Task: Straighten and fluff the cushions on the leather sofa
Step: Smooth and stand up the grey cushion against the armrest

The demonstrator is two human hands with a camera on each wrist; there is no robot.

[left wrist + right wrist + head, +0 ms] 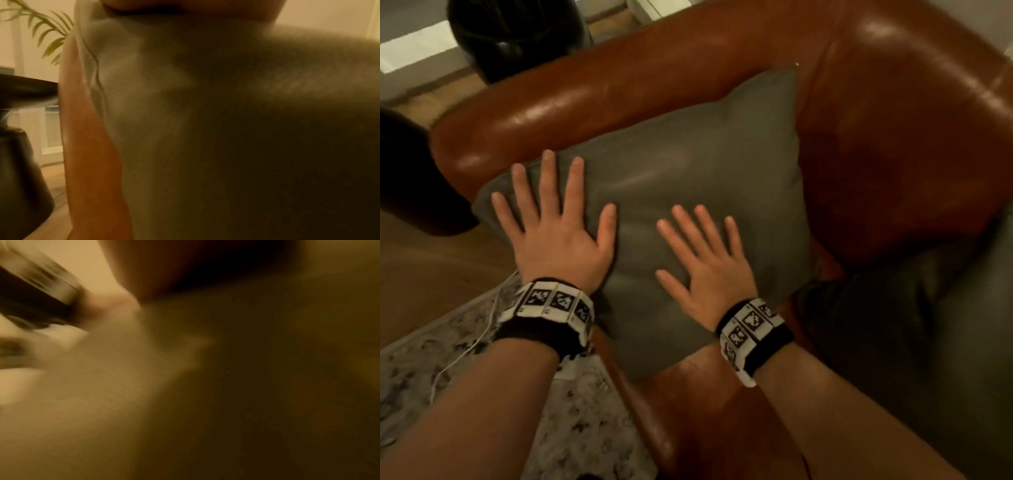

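A grey-green square cushion (688, 178) leans in the corner of the brown leather sofa (893, 120), against the armrest (585, 92). My left hand (554, 219) lies flat on the cushion's left part, fingers spread and straight. My right hand (702, 253) lies flat on its lower middle, fingers spread too. In the left wrist view the cushion (205, 113) fills the picture, with the armrest (90, 146) beside it. The right wrist view is blurred; the cushion (144, 402) shows close up.
A second dark grey cushion (928, 325) lies on the seat at the right. A dark round side table (410, 178) stands left of the armrest, on wood floor. A patterned rug (482, 377) lies in front. A plant (47, 32) stands behind.
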